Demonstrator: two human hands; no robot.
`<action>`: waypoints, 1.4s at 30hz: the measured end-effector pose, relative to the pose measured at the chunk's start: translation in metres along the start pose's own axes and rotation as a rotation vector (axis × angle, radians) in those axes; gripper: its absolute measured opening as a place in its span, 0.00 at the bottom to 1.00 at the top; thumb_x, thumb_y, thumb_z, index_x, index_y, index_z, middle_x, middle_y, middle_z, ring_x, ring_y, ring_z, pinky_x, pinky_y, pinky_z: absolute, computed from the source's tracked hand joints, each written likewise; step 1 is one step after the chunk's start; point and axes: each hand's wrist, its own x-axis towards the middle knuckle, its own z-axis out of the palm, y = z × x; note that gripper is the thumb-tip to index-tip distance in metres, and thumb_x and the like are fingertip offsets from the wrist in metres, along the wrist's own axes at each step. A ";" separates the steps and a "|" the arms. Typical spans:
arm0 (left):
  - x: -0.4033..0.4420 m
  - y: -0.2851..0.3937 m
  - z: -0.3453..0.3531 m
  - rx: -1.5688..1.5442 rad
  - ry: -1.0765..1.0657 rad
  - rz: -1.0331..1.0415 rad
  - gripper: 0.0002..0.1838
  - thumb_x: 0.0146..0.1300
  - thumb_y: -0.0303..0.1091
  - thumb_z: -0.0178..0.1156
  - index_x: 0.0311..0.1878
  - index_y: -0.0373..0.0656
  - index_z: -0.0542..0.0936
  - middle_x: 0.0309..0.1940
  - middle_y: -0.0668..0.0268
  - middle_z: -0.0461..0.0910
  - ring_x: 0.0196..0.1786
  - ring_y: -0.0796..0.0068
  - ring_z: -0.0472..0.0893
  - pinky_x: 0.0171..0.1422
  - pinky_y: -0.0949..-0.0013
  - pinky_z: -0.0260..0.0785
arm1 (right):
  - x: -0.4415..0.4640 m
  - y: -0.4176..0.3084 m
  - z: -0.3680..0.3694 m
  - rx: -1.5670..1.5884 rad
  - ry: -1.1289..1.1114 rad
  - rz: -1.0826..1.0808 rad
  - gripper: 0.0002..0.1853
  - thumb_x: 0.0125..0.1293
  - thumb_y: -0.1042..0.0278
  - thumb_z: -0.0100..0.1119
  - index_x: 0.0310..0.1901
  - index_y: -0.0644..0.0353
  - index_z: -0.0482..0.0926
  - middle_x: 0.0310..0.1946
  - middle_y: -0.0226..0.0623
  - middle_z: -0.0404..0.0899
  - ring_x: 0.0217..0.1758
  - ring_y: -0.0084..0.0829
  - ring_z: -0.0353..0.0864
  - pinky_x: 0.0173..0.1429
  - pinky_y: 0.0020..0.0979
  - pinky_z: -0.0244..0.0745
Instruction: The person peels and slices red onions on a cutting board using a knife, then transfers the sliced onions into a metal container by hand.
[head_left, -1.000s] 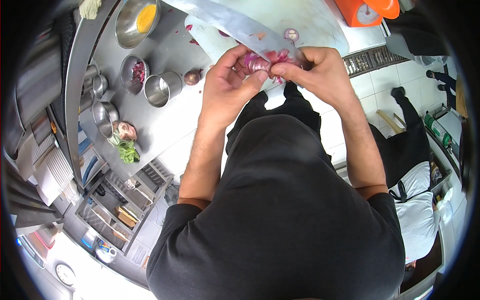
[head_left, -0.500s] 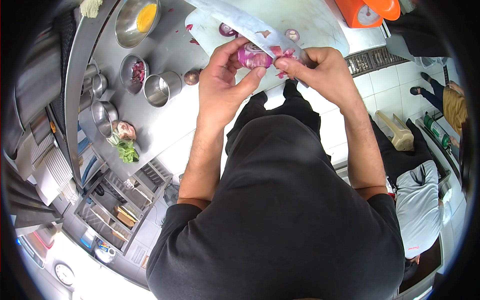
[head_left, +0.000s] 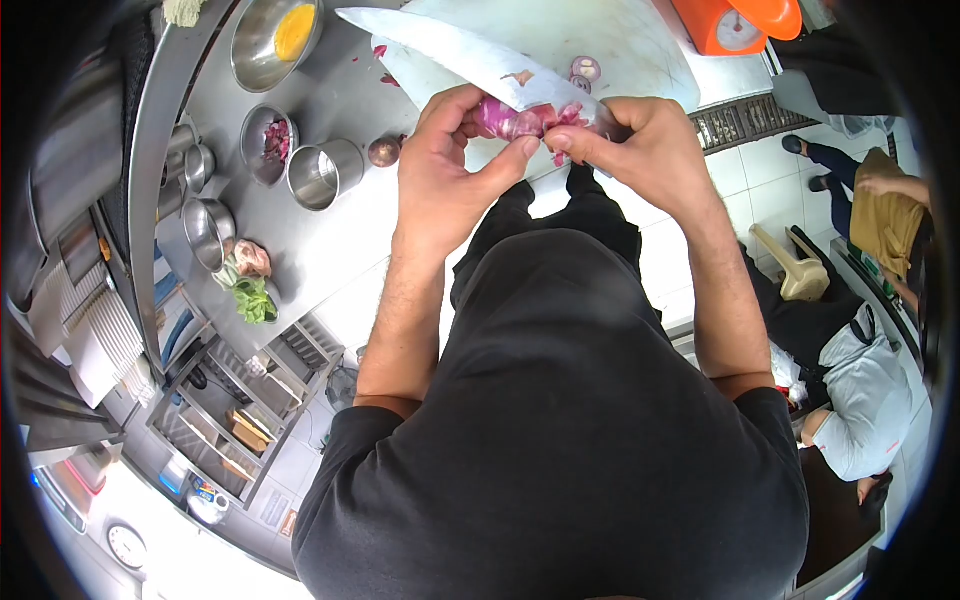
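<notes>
Head view: showing bare-handed work at a steel counter (head_left: 330, 90), beside a white cutting board (head_left: 640, 50).
Left hand (head_left: 440, 165): pinching a red onion (head_left: 505, 118) between thumb and forefinger, curling the remaining fingers behind, partly out of sight.
Right hand (head_left: 645, 150): gripping a broad knife (head_left: 450, 58), pressing the thumb onto loose pink peel (head_left: 565, 122), hiding most other fingers and leaving their exact pose impossible to tell.
Red onion: being held up between both hands, at the board's near side, showing purple layers.
Knife: pointing far left across the board, carrying a brownish flake (head_left: 520, 77).
Board: bearing two onion slices (head_left: 586, 69) beyond the right hand.
Counter, left: holding an unpeeled onion (head_left: 383, 152) near a steel pot (head_left: 345, 168), plus a bowl (head_left: 257, 170) of reddish pieces.
Counter, far left: holding a larger bowl (head_left: 250, 62) with yellow contents.
Far right: showing an orange scale (head_left: 705, 30).
Right background: showing a person in a light shirt (head_left: 868, 400) and another in a tan apron (head_left: 885, 220), well apart from the hands.
</notes>
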 end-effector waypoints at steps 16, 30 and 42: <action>0.002 -0.001 -0.008 0.113 -0.231 -0.113 0.22 0.63 0.23 0.80 0.58 0.33 0.84 0.51 0.64 0.84 0.48 0.78 0.86 0.55 0.71 0.82 | 0.011 0.022 0.008 0.211 -0.105 0.070 0.36 0.59 0.32 0.82 0.23 0.65 0.86 0.14 0.27 0.72 0.21 0.18 0.67 0.27 0.31 0.63; 0.005 -0.001 0.002 0.564 -0.046 0.100 0.21 0.60 0.27 0.82 0.56 0.35 0.87 0.46 0.63 0.81 0.38 0.80 0.87 0.43 0.74 0.84 | 0.011 0.004 0.002 0.289 -0.135 0.154 0.33 0.63 0.33 0.79 0.24 0.63 0.87 0.15 0.22 0.70 0.21 0.16 0.65 0.27 0.27 0.60; 0.003 0.010 -0.019 -0.007 0.007 -0.111 0.22 0.69 0.26 0.76 0.65 0.35 0.83 0.55 0.60 0.88 0.51 0.75 0.88 0.51 0.69 0.85 | 0.015 -0.007 -0.005 0.113 -0.074 0.051 0.33 0.63 0.35 0.80 0.28 0.65 0.89 0.16 0.26 0.74 0.22 0.17 0.67 0.28 0.30 0.62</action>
